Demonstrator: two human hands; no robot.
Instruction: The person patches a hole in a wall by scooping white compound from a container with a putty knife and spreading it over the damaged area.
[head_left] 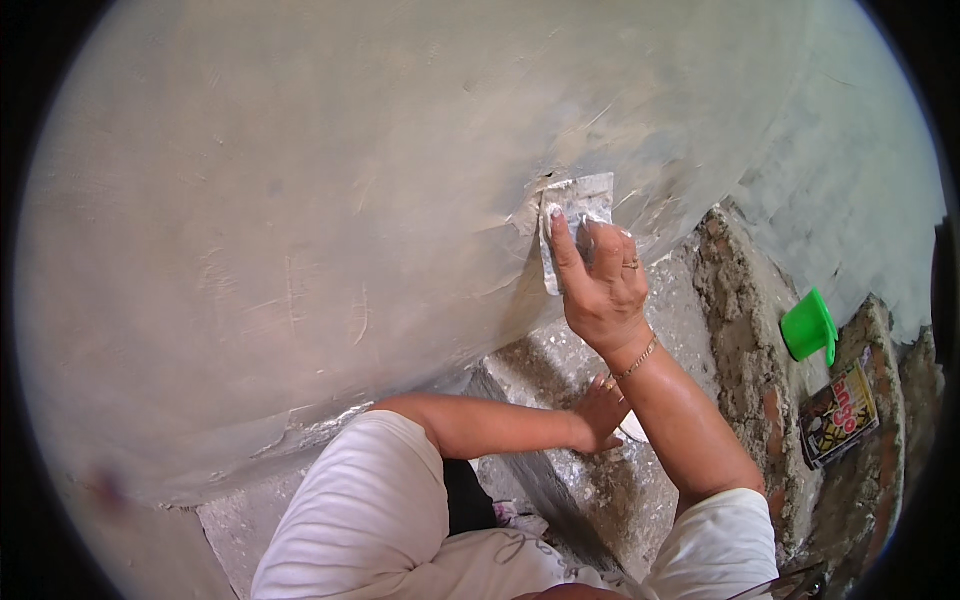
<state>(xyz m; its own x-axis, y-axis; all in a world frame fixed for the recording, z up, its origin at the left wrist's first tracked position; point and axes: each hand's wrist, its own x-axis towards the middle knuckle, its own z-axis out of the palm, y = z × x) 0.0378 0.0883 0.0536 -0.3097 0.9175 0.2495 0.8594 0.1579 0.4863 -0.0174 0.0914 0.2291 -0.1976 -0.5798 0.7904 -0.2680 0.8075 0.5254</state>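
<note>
My right hand (pixel 608 290) grips a flat rectangular putty spreader (pixel 592 190) smeared with white plaster. Its index finger presses along the plate, which lies against the grey plastered wall (pixel 300 200). A small dark hole and a rough patch of plaster show beside the spreader's left edge. Below, my left hand (pixel 600 415) rests palm down on a dusty concrete step (pixel 620 490), its fingers spread and partly covered by my right forearm. Close to those fingers, part of a round white thing (pixel 633 427) shows; my forearm hides the remainder.
Rough concrete stairs with broken edges (pixel 735 300) climb along the right side. A green plastic cup (pixel 808 326) stands on one step, beside a dark printed packet (pixel 838 415). Another plastered wall surface (pixel 850 160) is at the far right.
</note>
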